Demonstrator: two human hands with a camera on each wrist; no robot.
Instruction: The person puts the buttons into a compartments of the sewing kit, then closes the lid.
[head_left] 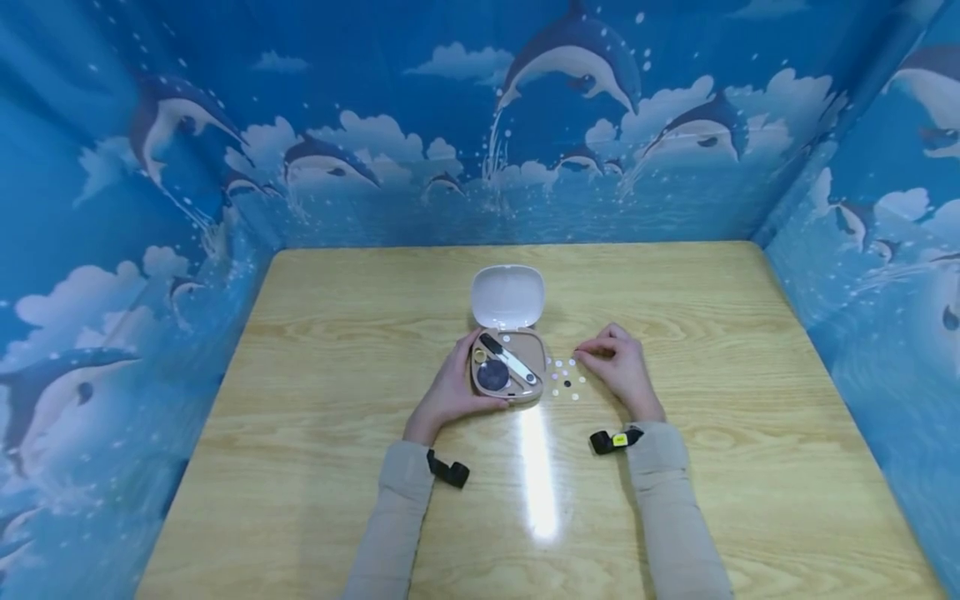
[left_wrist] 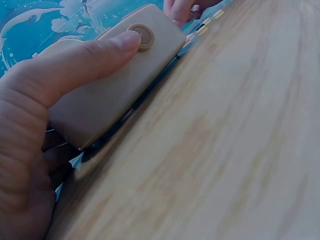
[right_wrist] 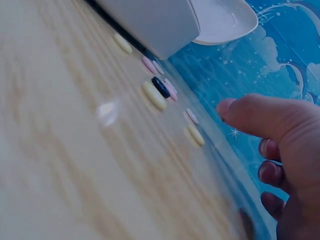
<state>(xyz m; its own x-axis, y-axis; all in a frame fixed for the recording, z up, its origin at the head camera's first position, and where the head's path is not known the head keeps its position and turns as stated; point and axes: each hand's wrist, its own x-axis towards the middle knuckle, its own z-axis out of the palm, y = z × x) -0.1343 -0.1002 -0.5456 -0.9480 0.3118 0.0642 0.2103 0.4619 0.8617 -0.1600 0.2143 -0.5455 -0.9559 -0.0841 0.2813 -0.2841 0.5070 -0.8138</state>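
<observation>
Head: inside table (head_left: 360,287) edges, left hand (head_left: 450,387) grips case (head_left: 527,348); unclear whether right hand (head_left: 624,367) pinches.

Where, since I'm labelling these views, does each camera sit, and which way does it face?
Head: on the person's head, facing forward and down at the table and box; left hand, right hand and sleeves show.
Left wrist: on that wrist, facing the box's outer side; the left hand shows large, right fingers at the top.
Right wrist: on that wrist, looking low across the table at small discs, the box beyond; the right thumb and fingertips show.
Both wrist views share the box and blue backdrop.
</observation>
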